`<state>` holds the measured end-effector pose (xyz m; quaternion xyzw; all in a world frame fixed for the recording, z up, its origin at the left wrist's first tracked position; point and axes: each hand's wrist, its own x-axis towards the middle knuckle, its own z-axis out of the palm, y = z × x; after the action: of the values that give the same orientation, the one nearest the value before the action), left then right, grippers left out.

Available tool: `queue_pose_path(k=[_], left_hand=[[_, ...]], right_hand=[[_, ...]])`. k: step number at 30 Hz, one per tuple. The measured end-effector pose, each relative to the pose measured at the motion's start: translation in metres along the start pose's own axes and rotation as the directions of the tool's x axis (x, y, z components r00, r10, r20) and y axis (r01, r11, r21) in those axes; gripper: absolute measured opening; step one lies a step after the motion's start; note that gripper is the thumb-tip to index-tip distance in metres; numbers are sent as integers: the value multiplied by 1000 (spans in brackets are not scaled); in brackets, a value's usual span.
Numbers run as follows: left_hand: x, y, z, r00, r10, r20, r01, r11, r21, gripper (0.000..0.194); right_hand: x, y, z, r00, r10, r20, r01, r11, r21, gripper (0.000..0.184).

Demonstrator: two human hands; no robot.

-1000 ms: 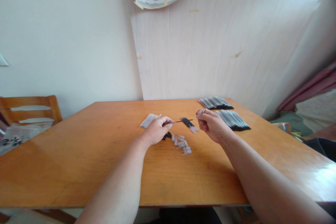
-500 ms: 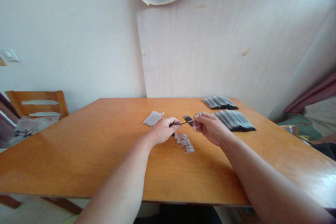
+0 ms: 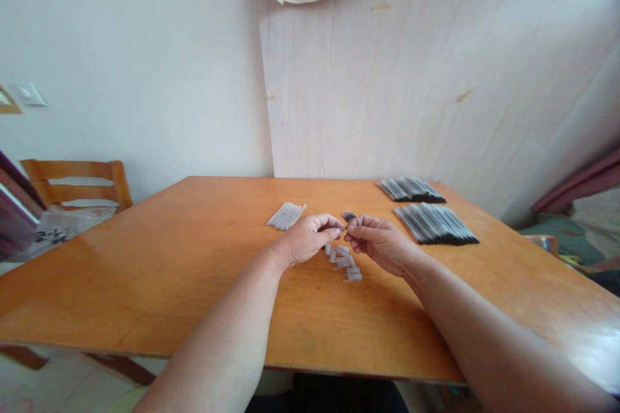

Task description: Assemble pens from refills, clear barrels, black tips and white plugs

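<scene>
My left hand (image 3: 310,237) and my right hand (image 3: 375,242) meet over the middle of the orange table (image 3: 145,284), fingertips almost touching. Both are pinched closed on a thin dark pen refill, which is now nearly hidden between the fingers. Just below the hands lie several small clear plastic caps (image 3: 345,263). A small dark bundle of refills (image 3: 347,215) shows just behind the fingertips. A short row of clear tubes (image 3: 286,215) lies to the left of my left hand.
Two stacks of finished pens lie at the table's far right, one stack of pens (image 3: 434,222) nearer and a second stack of pens (image 3: 411,189) farther back. A wooden chair (image 3: 77,181) with a plastic bag (image 3: 58,226) stands at the left. A wall runs behind the table.
My hands have come together: the refill that spanned the gap between them is now almost covered by the fingers. The view has shifted slightly left.
</scene>
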<state>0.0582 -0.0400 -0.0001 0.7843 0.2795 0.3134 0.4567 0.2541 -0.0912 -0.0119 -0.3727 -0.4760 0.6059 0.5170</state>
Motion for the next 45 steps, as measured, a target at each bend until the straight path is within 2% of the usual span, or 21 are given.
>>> queue_pose_path(k=[6, 11, 14, 16, 22, 29, 36, 39, 45], left_hand=[[0, -1, 0, 999, -11, -34, 10, 999, -31, 26], [0, -1, -4, 994, 9, -111, -14, 999, -53, 24], [-1, 0, -8, 986, 11, -164, -20, 998, -52, 25], [-1, 1, -11, 980, 3, -198, -14, 998, -53, 24], [2, -3, -16, 965, -32, -259, 21, 999, -48, 21], [5, -9, -17, 955, -42, -295, 30, 999, -45, 21], [7, -10, -19, 945, -46, -324, 48, 999, -2, 22], [7, -10, -19, 945, -53, -324, 55, 998, -2, 22], [7, -11, -20, 944, -46, -327, 53, 999, 13, 22]], right_hand=[[-2, -8, -3, 996, -31, -83, 19, 989, -147, 24], [-5, -14, -11, 990, -46, -134, -15, 906, -424, 13], [-2, -8, -12, 986, -87, -144, -12, 818, -576, 6], [1, -2, -11, 983, -141, -116, 28, 741, -671, 9], [10, 13, -2, 955, -293, 35, 163, 425, -890, 19], [9, 18, 16, 934, -340, 106, 164, 147, -975, 25], [4, 13, 40, 949, -284, 135, 124, -55, -991, 28], [4, 14, 43, 956, -267, 124, 101, -98, -990, 31], [7, 20, 42, 944, -298, 141, 113, -109, -988, 33]])
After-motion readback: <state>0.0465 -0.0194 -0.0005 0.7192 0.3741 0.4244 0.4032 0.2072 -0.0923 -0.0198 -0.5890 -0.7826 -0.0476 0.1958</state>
